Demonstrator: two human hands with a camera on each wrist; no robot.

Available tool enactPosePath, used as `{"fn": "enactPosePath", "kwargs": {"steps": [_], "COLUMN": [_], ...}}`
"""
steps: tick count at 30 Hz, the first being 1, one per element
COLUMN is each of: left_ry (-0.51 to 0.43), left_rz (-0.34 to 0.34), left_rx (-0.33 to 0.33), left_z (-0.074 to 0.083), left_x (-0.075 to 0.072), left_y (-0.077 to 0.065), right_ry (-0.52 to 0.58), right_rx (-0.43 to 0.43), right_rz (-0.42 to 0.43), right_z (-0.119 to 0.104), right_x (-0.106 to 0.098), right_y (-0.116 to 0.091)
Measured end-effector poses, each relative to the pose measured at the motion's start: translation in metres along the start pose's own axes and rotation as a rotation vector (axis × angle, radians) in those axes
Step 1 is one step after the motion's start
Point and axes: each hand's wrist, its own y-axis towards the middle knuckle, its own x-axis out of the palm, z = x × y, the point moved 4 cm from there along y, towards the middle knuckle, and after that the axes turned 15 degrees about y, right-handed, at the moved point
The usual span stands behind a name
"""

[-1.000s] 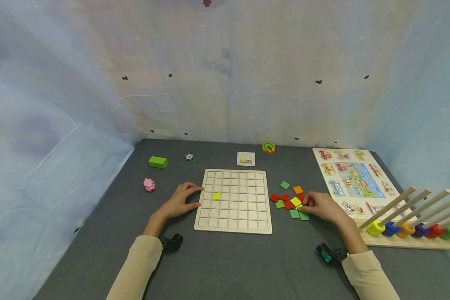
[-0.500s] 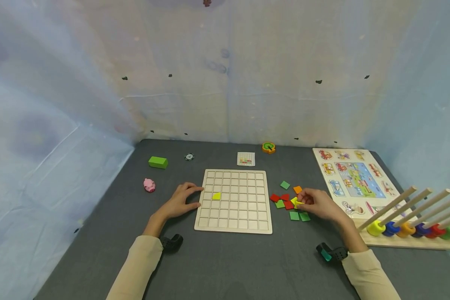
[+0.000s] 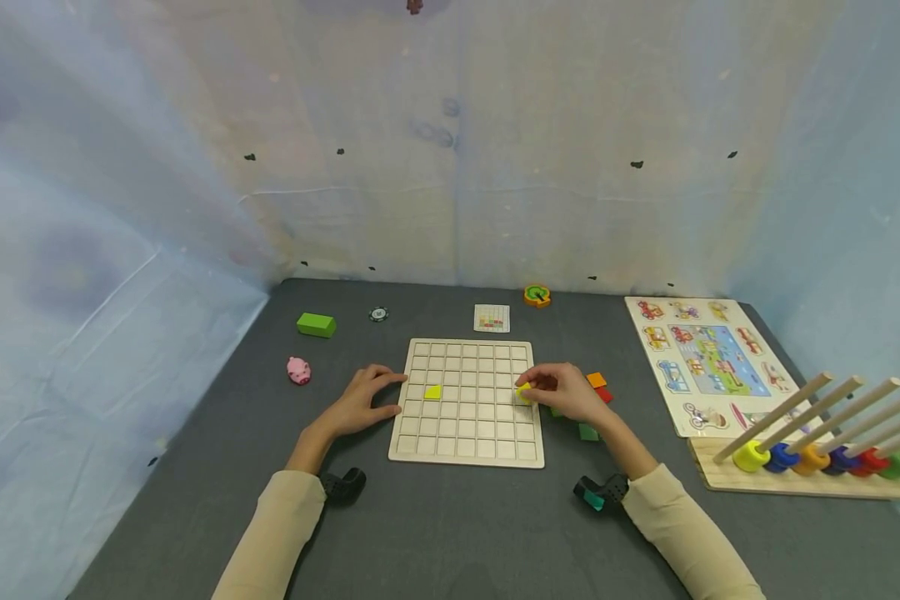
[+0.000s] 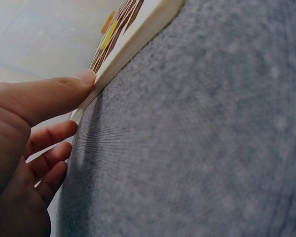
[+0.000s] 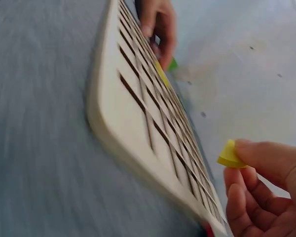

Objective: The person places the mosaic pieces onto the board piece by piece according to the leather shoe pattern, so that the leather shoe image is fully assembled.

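Note:
A wooden grid board (image 3: 467, 429) lies on the dark table, with one yellow square tile (image 3: 432, 392) in a cell on its left side. My left hand (image 3: 354, 406) rests at the board's left edge, fingers extended; in the left wrist view the thumb (image 4: 64, 94) touches the rim. Over the board's right edge my right hand (image 3: 570, 393) pinches another yellow tile (image 5: 230, 155) between thumb and fingers, held clear of the surface in the right wrist view. To the right are loose tiles, with orange (image 3: 596, 380), red (image 3: 604, 395) and green (image 3: 588, 432) showing; my right hand hides several.
Behind the board lies a small pattern card (image 3: 492, 318). A green block (image 3: 316, 325), a pink pig (image 3: 298, 370) and a poker chip (image 3: 378, 313) sit at left. On the right are a picture puzzle (image 3: 671, 350) and a peg rack (image 3: 802, 483) with coloured rings.
My right hand has picked a yellow tile from the loose pile and carried it left to the board's right edge. My left hand has stayed in place.

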Motion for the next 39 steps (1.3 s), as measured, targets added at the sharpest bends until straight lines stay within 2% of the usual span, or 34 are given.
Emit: {"fn": "enactPosePath", "kwargs": {"steps": [4, 11, 13, 24, 31, 39], "left_ry": [-0.002, -0.001, -0.003, 0.004, 0.001, -0.004], "left_rz": [0.003, 0.006, 0.007, 0.008, 0.006, 0.014], "left_rx": [0.008, 0.007, 0.006, -0.007, -0.008, -0.003], "left_z": [0.0, 0.001, 0.001, 0.001, 0.0, 0.0], "left_x": [0.001, 0.001, 0.001, 0.0, 0.0, 0.0], "left_y": [0.0, 0.0, 0.0, 0.001, 0.0, 0.0], "right_ry": [0.031, 0.014, 0.0, -0.033, -0.084, -0.137], "right_rx": [-0.02, -0.062, -0.061, -0.075, -0.149, -0.137], "right_rz": [-0.005, 0.074, 0.096, 0.157, 0.213, 0.16], "right_z": [-0.007, 0.034, 0.033, 0.032, 0.034, 0.032], "right_x": [0.023, 0.046, 0.052, 0.068, 0.075, 0.078], "right_y": [0.014, 0.042, 0.044, 0.049, 0.05, 0.048]}}
